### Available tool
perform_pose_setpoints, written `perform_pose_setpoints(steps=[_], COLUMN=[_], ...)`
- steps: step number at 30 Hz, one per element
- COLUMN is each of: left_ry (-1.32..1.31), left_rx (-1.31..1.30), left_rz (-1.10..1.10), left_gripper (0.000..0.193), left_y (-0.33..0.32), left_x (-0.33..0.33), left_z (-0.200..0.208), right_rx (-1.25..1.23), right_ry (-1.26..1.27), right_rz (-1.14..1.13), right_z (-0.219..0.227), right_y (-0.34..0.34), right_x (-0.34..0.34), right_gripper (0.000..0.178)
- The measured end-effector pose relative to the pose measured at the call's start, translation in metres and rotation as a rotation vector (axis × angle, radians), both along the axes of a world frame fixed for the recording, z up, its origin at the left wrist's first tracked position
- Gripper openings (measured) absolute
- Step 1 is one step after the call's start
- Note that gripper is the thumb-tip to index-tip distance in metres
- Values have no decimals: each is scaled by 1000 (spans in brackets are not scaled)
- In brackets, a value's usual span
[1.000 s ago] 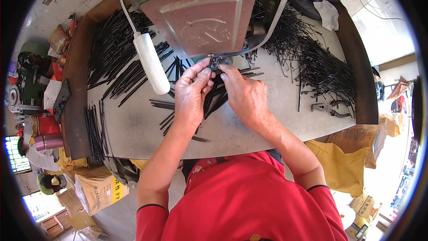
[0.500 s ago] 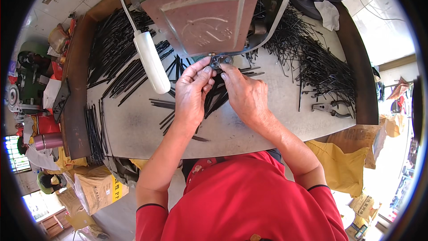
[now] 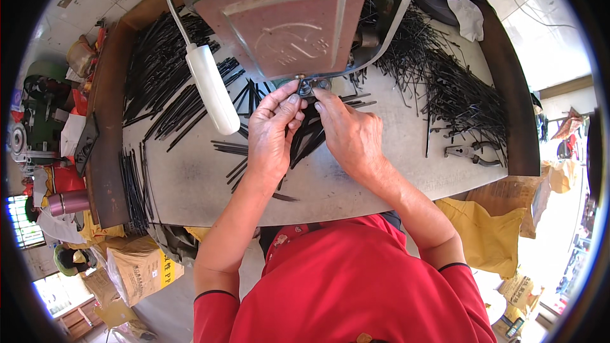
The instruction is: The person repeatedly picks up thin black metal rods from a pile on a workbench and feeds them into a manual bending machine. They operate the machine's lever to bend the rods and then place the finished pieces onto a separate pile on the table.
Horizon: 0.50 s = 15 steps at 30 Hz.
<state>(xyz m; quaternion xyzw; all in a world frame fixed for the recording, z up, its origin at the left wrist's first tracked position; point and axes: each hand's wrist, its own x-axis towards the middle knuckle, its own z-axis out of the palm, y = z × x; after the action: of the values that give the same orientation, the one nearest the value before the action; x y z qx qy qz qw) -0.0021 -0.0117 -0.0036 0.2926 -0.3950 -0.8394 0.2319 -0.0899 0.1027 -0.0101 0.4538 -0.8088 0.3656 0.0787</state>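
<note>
Watching from my remote seat: there's a heap of black rods [image 3: 165, 63] on the left, then the left hand [image 3: 270, 133], thumb and finger pinching what looks like a slim dark piece [image 3: 300, 89] just below the near edge of the machine head [image 3: 286, 25]. I'd go light and steady there, tips clear of the metal fittings [image 3: 323, 85]. The right hand [image 3: 352, 133] is curled in beside them; can't tell if it's gripping anything. Pliers [image 3: 473, 154] sit off right, well clear of both wrists.
</note>
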Motion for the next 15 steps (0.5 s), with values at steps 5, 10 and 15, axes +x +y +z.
perform_pose_setpoints(steps=[5,10,15], left_ry=[-10,-9,-3], left_rx=[-6,-26,-17], left_rz=[0,3,-1], left_gripper=[26,26,27], left_y=[0,1,2], left_x=[0,1,0], left_z=[-1,-2,1], right_rx=[47,22,38], right_ry=[-14,-13,-43], right_rz=[-7,-7,22], right_z=[2,0,-1], right_y=[-1,-3,-1], right_x=[-1,-1,-1], right_gripper=[25,25,32])
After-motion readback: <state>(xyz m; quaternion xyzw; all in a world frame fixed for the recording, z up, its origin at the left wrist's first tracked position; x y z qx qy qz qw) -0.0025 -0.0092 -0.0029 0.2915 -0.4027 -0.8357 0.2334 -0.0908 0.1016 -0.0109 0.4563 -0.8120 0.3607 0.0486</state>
